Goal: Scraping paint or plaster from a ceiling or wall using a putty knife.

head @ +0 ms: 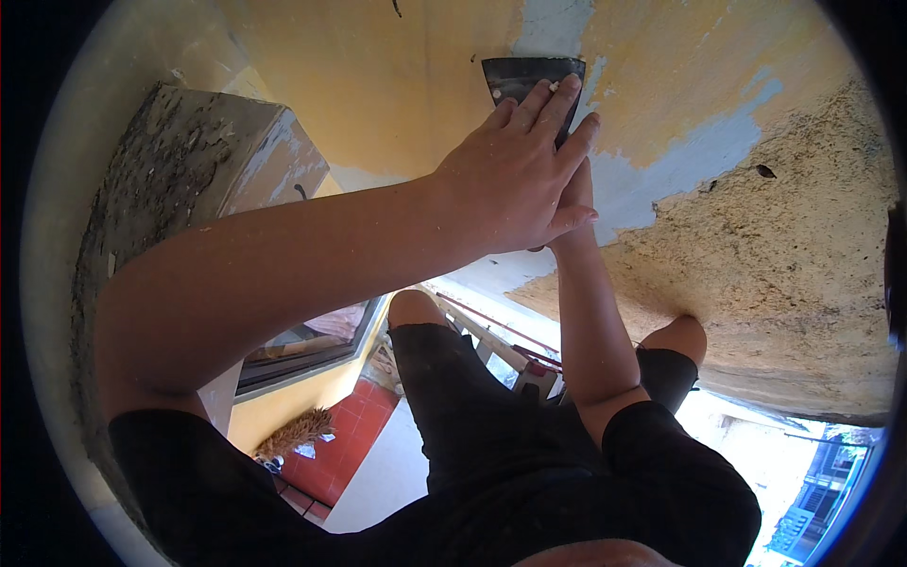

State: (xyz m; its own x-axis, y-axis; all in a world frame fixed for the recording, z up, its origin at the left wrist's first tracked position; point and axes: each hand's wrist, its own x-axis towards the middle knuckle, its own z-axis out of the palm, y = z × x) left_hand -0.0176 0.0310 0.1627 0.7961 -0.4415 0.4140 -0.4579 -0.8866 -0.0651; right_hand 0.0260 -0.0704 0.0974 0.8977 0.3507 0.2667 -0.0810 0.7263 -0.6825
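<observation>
A wide, dark scraper blade lies against the painted wall, its broad edge at a strip of pale blue-grey exposed surface. My left hand rests with its fingers spread over the blade, back of the hand towards me, and is not wrapped round it. Beneath it, my right hand is mostly covered; it appears closed round the scraper's handle, which is hidden. Small light crumbs sit on the blade by my fingertips. Yellow paint has come away in ragged patches around and to the right of the blade.
A rough-topped ledge juts out at left. Bare, pitted wall spreads at right. Below me stand part of a ladder, a window, a red tiled floor and a brown bristly bundle. My knees are on either side of the ladder.
</observation>
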